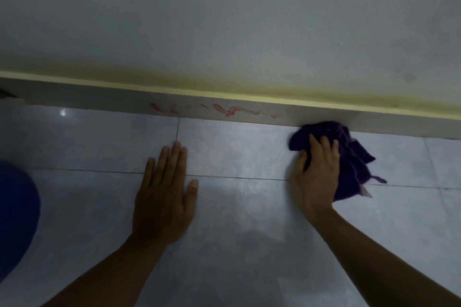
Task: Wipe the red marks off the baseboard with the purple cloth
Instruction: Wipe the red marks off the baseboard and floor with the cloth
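While our right hand [316, 172] is gripping the purple cloth [349, 154] against the baseboard [99, 97], the red marks [224, 110] are stretching leftward along it; our left hand [166, 197] is lying flat, fingers spread, on the floor [237, 232].

The right hand [315, 172] hides part of the purple cloth [354, 157]. The baseboard [99, 97] runs off both picture sides. A blue shape [17, 217] is cut off at the left edge.

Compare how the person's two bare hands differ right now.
The left hand lies open and flat on the grey tiled floor, holding nothing; the right hand grips the bunched purple cloth. The left stays short of the white baseboard; the right's cloth touches it. Both rest low, palms down.
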The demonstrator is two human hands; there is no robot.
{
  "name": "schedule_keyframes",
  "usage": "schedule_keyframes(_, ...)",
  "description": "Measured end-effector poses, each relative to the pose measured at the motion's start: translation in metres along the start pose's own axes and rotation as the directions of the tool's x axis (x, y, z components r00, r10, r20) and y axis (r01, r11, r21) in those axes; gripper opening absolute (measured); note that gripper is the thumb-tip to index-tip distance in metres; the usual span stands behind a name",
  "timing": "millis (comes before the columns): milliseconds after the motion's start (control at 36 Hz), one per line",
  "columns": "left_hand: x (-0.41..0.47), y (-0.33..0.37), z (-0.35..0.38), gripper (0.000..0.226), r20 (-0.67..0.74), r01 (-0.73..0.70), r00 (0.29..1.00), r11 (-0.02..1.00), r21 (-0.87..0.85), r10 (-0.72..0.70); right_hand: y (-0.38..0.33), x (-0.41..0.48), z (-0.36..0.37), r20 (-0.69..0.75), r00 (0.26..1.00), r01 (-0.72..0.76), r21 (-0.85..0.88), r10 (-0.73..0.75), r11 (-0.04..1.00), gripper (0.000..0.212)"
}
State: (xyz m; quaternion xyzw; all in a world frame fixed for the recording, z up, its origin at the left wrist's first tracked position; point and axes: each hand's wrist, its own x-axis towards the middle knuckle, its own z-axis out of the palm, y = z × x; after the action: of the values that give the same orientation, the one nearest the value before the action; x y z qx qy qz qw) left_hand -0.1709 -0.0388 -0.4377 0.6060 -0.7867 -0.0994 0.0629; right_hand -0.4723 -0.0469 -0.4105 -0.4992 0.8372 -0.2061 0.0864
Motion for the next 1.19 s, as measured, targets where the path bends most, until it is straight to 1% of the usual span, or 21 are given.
schedule_keyframes(83,0.0,0.0,-0.001,0.069,0.018,0.002,1.0,1.0,-0.01,-0.002,-0.05,-0.018,0.023,0.083,0.969,0.221,0.114,-0.231,0.969,0.041)
schedule_keyframes(139,0.0,0.0,-0.004,0.07,0.04,0.005,0.999,1.0,-0.003,-0.005,-0.074,-0.028,0.033,0.166,0.9,0.376,0.168,-0.402,0.911,0.044)
schedule_keyframes(222,-0.001,-0.004,-0.009,0.07,0.071,-0.009,0.997,0.998,-0.055,0.013,-0.069,-0.037,0.029,0.237,0.779,0.539,0.216,-0.58,0.814,0.045)
schedule_keyframes(278,-0.004,-0.015,-0.015,0.069,0.095,-0.046,0.994,0.993,-0.109,0.056,-0.045,-0.043,0.018,0.233,0.749,0.583,0.215,-0.621,0.784,0.045)
schedule_keyframes(306,-0.007,-0.023,-0.018,0.069,0.099,-0.062,0.992,0.992,-0.111,0.073,-0.031,-0.045,0.012,0.213,0.773,0.564,0.202,-0.598,0.801,0.046)
schedule_keyframes(361,-0.014,-0.043,-0.023,0.07,0.089,-0.047,0.995,0.996,-0.078,0.054,-0.005,-0.041,-0.001,0.141,0.874,0.439,0.177,-0.464,0.881,0.049)
schedule_keyframes(417,-0.02,-0.062,-0.027,0.072,0.081,0.029,0.996,0.998,-0.052,-0.024,0.011,-0.028,-0.011,0.066,0.966,0.236,0.185,-0.252,0.954,0.05)
schedule_keyframes(472,-0.024,-0.071,-0.028,0.074,0.081,0.074,0.994,0.997,-0.016,-0.072,0.015,-0.013,-0.015,-0.032,0.998,0.062,0.213,-0.057,0.975,0.049)
schedule_keyframes(528,-0.025,-0.072,-0.026,0.074,0.061,0.08,0.995,0.997,0.016,-0.081,0.01,-0.003,-0.013,-0.131,0.983,-0.076,0.33,0.126,0.941,0.046)
schedule_keyframes(611,-0.025,-0.07,-0.022,0.074,0.028,0.089,0.996,0.996,0.022,-0.089,-0.019,0.004,-0.002,-0.211,0.897,-0.219,0.551,0.389,0.805,0.044)
schedule_keyframes(694,-0.026,-0.071,-0.022,0.074,0.035,0.086,0.996,0.996,0.024,-0.087,-0.073,0.004,0.018,-0.198,0.86,-0.265,0.614,0.47,0.744,0.049)
schedule_keyframes(722,-0.026,-0.071,-0.022,0.074,0.035,0.087,0.996,0.996,0.024,-0.088,-0.097,-0.001,0.027,-0.176,0.878,-0.253,0.618,0.445,0.744,0.052)
schedule_keyframes(750,-0.026,-0.071,-0.022,0.074,0.034,0.088,0.995,0.996,0.024,-0.089,-0.122,-0.01,0.036,-0.153,0.918,-0.206,0.606,0.367,0.768,0.055)
schedule_keyframes(806,-0.026,-0.071,-0.022,0.074,0.035,0.089,0.995,0.996,0.024,-0.09,-0.166,-0.038,0.057,-0.046,0.997,-0.03,0.577,0.069,0.816,0.064)
schedule_keyframes(833,-0.026,-0.072,-0.022,0.074,0.035,0.086,0.996,0.996,0.025,-0.087,-0.182,-0.052,0.067,0.01,0.994,0.083,0.549,-0.105,0.832,0.07)
schedule_keyframes(861,-0.026,-0.073,-0.022,0.074,0.037,0.081,0.996,0.996,0.028,-0.082,-0.193,-0.063,0.077,0.072,0.965,0.184,0.504,-0.253,0.844,0.075)
schedule_keyframes(917,-0.025,-0.074,-0.022,0.073,0.051,0.08,0.995,0.996,0.04,-0.082,-0.198,-0.073,0.092,0.184,0.893,0.327,0.36,-0.41,0.874,0.079)
schedule_keyframes(972,-0.026,-0.076,-0.022,0.073,0.06,0.079,0.995,0.996,0.037,-0.081,-0.185,-0.065,0.092,0.23,0.855,0.398,0.282,-0.464,0.873,0.08)
schedule_keyframes(1056,-0.026,-0.076,-0.022,0.073,0.058,0.079,0.995,0.997,0.018,-0.08,-0.141,-0.039,0.067,0.23,0.773,0.543,0.243,-0.591,0.804,0.078)
schedule_keyframes(1111,-0.027,-0.076,-0.022,0.072,0.034,0.072,0.997,0.997,0.008,-0.072,-0.098,-0.019,0.045,0.204,0.794,0.545,0.176,-0.573,0.819,0.074)
schedule_keyframes(1194,-0.027,-0.074,-0.02,0.071,-0.003,0.061,0.998,0.998,0.004,-0.061,-0.037,-0.004,0.014,0.184,0.875,0.44,0.083,-0.448,0.894,0.059)
